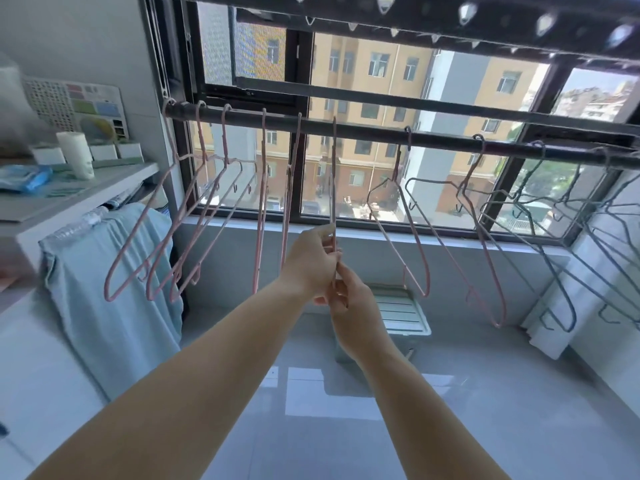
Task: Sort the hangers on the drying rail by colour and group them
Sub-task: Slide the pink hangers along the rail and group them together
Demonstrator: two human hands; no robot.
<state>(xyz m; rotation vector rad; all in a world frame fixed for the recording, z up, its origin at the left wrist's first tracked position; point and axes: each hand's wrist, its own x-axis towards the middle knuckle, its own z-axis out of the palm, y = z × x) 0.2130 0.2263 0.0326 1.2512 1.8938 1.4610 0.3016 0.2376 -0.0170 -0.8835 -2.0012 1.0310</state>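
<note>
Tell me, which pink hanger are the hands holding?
The edge-on pink hanger in the middle: left hand and right hand both pinch it; others hang untouched.

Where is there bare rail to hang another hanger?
The drying rail is bare between the held pink hanger and the next hanger to its right, and again from there to the pink hanger beyond. Crowded: the pink hangers at the left end and overlapping grey hangers at the right.

Single view, head-worn, wide-angle, straight lines bowed at edges. Looks forward, facing window [381, 81] head-on. Stands near drying rail [363, 131], rail across upper middle of frame. Takes in both forearms from bottom edge, left hand [311, 261] and right hand [349, 299] on hanger [334, 174] near centre. Floor [346, 427] low, shelf [104, 183] far left.
</note>
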